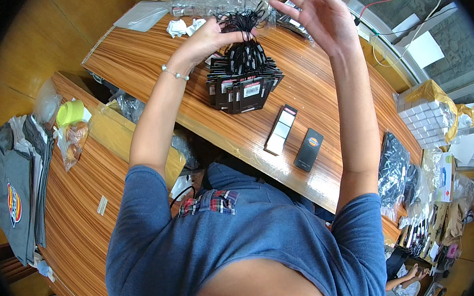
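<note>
The long wooden tabletop [322, 92] runs from the far left corner toward the near right edge. On the second wooden surface at the left lies a stack of folded grey shirts [18, 187] along its outer edge, and beside it a clear bag [72, 141] holding something orange-brown, with a yellow-green roll [70, 112] just behind. At the right end of the tabletop an open box [427, 123] is filled with small white boxes in rows, gold wrapping around it. Near it, clear plastic bags [394, 171] hold dark items.

Near the middle of the tabletop hangs a bundle of black hang tags [244, 82] — its lower cards rest on the wood. The left hand [210, 37] pinches the black strings at the top of the bundle. The right hand [312, 9] is spread open above, touching nothing. Two single tags [295, 137] lie close to the near edge.
</note>
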Tool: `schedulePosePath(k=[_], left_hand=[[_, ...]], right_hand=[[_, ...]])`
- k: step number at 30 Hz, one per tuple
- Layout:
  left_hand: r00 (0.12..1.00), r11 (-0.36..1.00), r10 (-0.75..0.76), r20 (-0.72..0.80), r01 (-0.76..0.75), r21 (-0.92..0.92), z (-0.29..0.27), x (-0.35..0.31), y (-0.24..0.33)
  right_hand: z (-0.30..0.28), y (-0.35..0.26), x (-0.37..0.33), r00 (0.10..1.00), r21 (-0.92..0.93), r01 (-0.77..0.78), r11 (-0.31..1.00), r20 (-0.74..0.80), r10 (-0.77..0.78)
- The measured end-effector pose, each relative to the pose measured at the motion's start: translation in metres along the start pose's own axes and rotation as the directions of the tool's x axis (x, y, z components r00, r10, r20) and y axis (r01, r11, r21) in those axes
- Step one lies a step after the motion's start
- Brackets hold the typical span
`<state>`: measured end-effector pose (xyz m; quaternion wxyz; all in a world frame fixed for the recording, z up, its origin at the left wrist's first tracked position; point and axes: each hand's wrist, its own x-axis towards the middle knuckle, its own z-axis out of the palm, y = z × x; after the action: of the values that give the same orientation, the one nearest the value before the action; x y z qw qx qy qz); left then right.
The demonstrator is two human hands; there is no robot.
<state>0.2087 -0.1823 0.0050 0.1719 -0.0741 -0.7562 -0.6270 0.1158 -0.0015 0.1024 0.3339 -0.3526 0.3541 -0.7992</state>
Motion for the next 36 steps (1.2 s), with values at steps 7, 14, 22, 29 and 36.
schedulePosePath(k=[7,14,22,29,36], left_hand=[[0.999,0.998,-0.007,-0.036,0.004,-0.069,-0.009,0.014,0.027],[0.996,0.939,0.019,-0.084,-0.047,-0.341,-0.013,0.023,0.021],[0.927,0.702,-0.043,-0.373,-0.238,-0.671,-0.058,0.014,-0.031],[0.945,0.881,-0.089,-0.314,-0.073,-0.468,-0.044,-0.011,-0.034],[0.999,0.969,0.019,-0.044,-0.007,0.246,-0.017,-0.009,-0.010]], right_hand=[[-0.046,0.052,-0.015,0.972,-0.736,-0.157,0.659,0.003,0.234],[-0.034,0.080,-0.008,0.924,-0.793,-0.097,0.602,0.153,0.351],[-0.044,0.084,0.004,0.955,-0.612,-0.268,0.744,-0.067,0.290],[-0.034,0.073,0.011,0.986,-0.634,-0.165,0.756,-0.130,0.106],[-0.039,0.057,0.026,0.988,-0.618,-0.157,0.770,-0.107,0.115]])
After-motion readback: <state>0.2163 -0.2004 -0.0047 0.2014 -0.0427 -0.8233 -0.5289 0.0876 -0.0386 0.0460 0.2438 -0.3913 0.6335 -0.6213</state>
